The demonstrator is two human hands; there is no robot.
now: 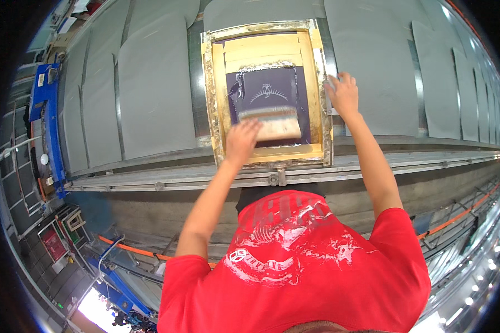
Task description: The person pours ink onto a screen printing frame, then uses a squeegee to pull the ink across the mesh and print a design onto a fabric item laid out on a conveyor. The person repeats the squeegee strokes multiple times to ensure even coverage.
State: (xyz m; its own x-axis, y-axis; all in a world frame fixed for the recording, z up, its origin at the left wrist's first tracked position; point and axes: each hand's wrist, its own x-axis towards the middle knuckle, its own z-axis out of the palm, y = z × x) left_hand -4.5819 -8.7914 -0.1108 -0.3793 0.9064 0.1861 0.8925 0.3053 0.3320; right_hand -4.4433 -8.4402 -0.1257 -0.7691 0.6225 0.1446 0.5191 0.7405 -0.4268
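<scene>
In front of me a screen printing frame (207,89) with a worn, ink-stained border lies over grey panels. Its dark purple mesh (264,83) carries a pale arched design, and yellow tape lines the inner edges. My left hand (243,141) is closed on the left end of a wooden-handled squeegee (280,127), which rests across the lower part of the mesh. White ink traces show around the design. My right hand (343,93) grips the frame's right side, with its fingers curled at the outer edge; the fingertips are partly hidden.
Grey panels (153,89) lie in rows along the long table to the left and right. A metal rail (372,165) with a clamp (278,176) runs along the table's near edge. At the far left stands a blue metal machine part (50,122). Smaller frames (75,221) stand at lower left.
</scene>
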